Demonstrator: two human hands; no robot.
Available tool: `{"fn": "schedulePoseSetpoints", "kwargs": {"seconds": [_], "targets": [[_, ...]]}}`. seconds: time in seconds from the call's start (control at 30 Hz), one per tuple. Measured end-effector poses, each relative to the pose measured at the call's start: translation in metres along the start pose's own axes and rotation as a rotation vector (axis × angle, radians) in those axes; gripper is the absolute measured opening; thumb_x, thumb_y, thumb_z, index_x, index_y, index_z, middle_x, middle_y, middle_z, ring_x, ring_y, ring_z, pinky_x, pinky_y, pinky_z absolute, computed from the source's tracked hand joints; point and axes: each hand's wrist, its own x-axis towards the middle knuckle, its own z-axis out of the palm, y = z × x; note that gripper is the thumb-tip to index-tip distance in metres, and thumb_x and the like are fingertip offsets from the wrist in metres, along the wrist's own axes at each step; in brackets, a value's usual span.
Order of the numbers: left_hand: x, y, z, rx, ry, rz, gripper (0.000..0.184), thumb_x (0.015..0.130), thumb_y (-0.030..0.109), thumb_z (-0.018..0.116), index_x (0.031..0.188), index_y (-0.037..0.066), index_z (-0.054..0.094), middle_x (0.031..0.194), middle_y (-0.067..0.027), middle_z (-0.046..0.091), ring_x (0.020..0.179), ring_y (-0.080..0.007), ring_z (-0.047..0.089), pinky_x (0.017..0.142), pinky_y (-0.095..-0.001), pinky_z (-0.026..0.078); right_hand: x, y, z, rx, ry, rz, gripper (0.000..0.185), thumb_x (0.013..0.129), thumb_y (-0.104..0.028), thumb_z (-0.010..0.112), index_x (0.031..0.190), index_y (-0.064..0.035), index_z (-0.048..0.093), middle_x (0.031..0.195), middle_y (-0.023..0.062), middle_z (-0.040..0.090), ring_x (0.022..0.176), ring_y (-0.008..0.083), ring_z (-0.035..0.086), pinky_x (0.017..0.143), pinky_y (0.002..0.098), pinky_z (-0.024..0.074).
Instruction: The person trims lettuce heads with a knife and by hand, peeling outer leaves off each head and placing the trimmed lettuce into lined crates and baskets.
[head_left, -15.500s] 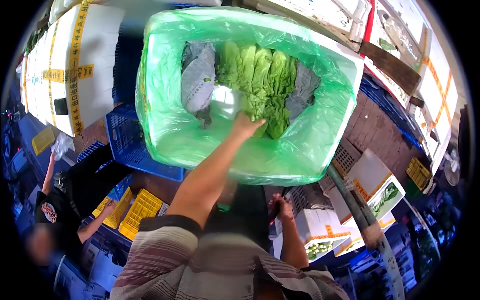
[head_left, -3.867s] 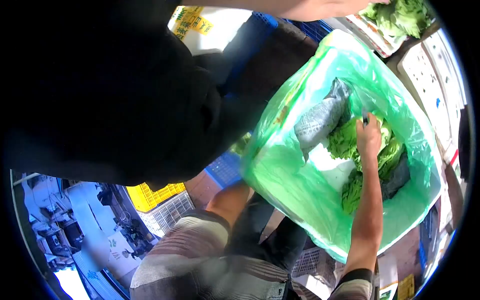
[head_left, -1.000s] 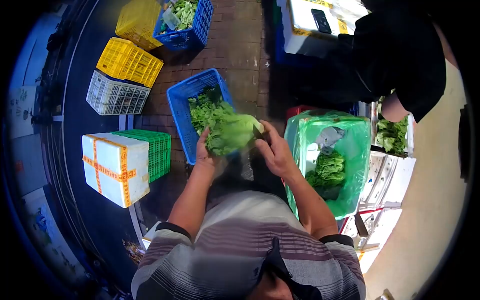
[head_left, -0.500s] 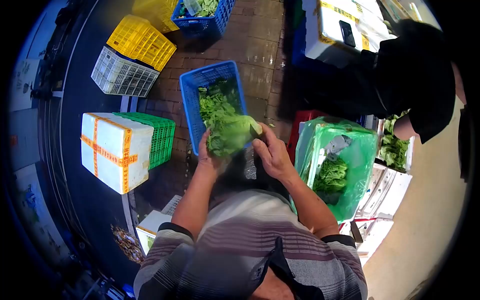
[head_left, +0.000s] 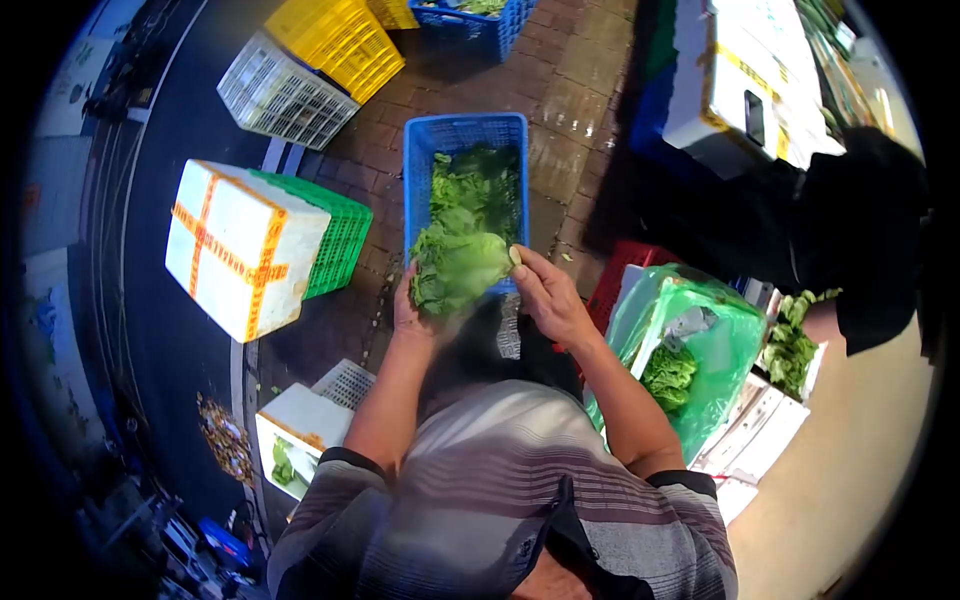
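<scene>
A head of green lettuce (head_left: 465,262) lies over the near part of the blue crate. My left hand (head_left: 412,305) cups its leafy end from the left, fingers partly hidden behind the leaves. At the pale stem end, my right hand (head_left: 545,290) is closed in a pinch, thumb and forefinger at a small pale round piece; I cannot tell whether this is still joined to the head. Beneath, the blue crate (head_left: 409,180) holds more leafy lettuce (head_left: 470,190), partly in shadow.
Right of me stands a box lined with green plastic (head_left: 715,345), lettuce inside. A white foam box (head_left: 225,250), a green crate (head_left: 345,235) and a yellow crate (head_left: 340,45) are on the left. Another person in black (head_left: 850,240) reaches toward greens (head_left: 790,345) at right.
The view has shifted, so the crates sit differently in frame. My hands keep the lettuce over the crate; the right fingers have come closer around the stem end.
</scene>
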Motion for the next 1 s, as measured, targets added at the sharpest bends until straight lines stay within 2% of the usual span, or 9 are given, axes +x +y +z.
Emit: {"fn": "schedulePoseSetpoints", "kwargs": {"seconds": [0.03,0.17,0.27,0.33,0.4,0.7,0.8,0.93,1.0], "targets": [[-0.006,0.004,0.005,0.025,0.056,0.039,0.052,0.097,0.027,0.054,0.142,0.003,0.048,0.141,-0.0199,0.053,0.129,-0.0380,0.052,0.109,-0.0551,0.041,0.004,-0.004,0.003,0.169,-0.073,0.186,0.047,0.104,-0.031,0.053,0.142,-0.0040,0.049,0.074,-0.0020,0.051,0.064,0.0053,0.047,0.057,0.0237,0.0451],[-0.020,0.027,0.007,0.163,0.283,0.176,0.047,0.095,0.029,0.058,0.135,0.004,0.054,0.131,-0.0163,0.062,0.118,-0.0345,0.060,0.103,-0.0523,0.047,0.025,0.005,0.011,0.236,-0.187,0.272,0.047,0.102,-0.032,0.057,0.139,-0.0037,0.051,0.076,-0.0023,0.049,0.067,0.0064,0.048,0.059,0.0238,0.0440],[-0.030,0.048,0.008,0.267,0.380,0.254,0.045,0.092,0.026,0.065,0.131,0.005,0.058,0.123,-0.0131,0.066,0.112,-0.0313,0.064,0.099,-0.0502,0.050,0.044,0.033,0.024,-0.130,0.018,-0.077,0.041,0.096,-0.032,0.065,0.128,-0.0065,0.061,0.078,-0.0027,0.053,0.067,0.0090,0.050,0.060,0.0248,0.0429],[-0.038,0.053,0.033,0.382,0.440,0.296,0.043,0.091,0.023,0.067,0.130,0.006,0.059,0.120,-0.0123,0.067,0.110,-0.0302,0.065,0.097,-0.0493,0.052,0.049,0.018,0.032,-0.271,0.081,-0.268,0.033,0.085,-0.015,0.074,0.114,-0.0014,0.065,0.090,0.0085,0.059,0.081,0.0209,0.060,0.071,0.0323,0.0473],[-0.043,0.057,0.039,0.325,0.430,0.325,0.039,0.091,0.019,0.069,0.127,0.009,0.060,0.118,-0.0101,0.068,0.106,-0.0286,0.066,0.094,-0.0484,0.054,0.058,0.019,0.040,-0.370,0.024,-0.471,0.028,0.083,-0.012,0.074,0.108,-0.0012,0.067,0.098,0.0123,0.059,0.084,0.0258,0.061,0.073,0.0339,0.0487],[-0.056,0.065,0.031,0.301,0.423,0.329,0.036,0.094,0.023,0.066,0.127,0.009,0.060,0.119,-0.0106,0.067,0.107,-0.0306,0.065,0.093,-0.0495,0.053,0.056,0.043,0.059,-0.394,-0.100,-0.503,0.013,0.088,-0.004,0.068,0.101,-0.0017,0.065,0.096,0.0117,0.059,0.082,0.0245,0.061,0.070,0.0331,0.0487],[-0.059,0.068,0.018,0.224,0.450,0.284,0.038,0.094,0.024,0.065,0.128,0.007,0.059,0.120,-0.0116,0.066,0.108,-0.0316,0.065,0.095,-0.0506,0.053,0.053,0.061,0.060,-0.238,-0.057,-0.427,0.013,0.088,-0.003,0.067,0.101,-0.0011,0.063,0.094,0.0084,0.059,0.078,0.0193,0.059,0.068,0.0321,0.0482],[-0.067,0.071,0.017,0.218,0.356,0.260,0.042,0.094,0.025,0.066,0.130,0.004,0.058,0.121,-0.0128,0.066,0.109,-0.0309,0.065,0.095,-0.0482,0.053,0.053,0.075,0.055,0.356,0.056,0.103,0.016,0.095,-0.009,0.064,0.108,0.0002,0.060,0.095,0.0022,0.057,0.082,0.0112,0.056,0.067,0.0284,0.0488],[-0.066,0.074,0.002,0.304,0.329,0.357,0.044,0.094,0.026,0.067,0.131,0.004,0.057,0.121,-0.0132,0.066,0.108,-0.0298,0.065,0.094,-0.0468,0.053,0.063,0.071,0.054,0.236,0.091,0.118,0.038,0.098,-0.023,0.064,0.125,0.0019,0.056,0.102,0.0055,0.062,0.079,0.0097,0.056,0.064,0.0253,0.0492]]}}
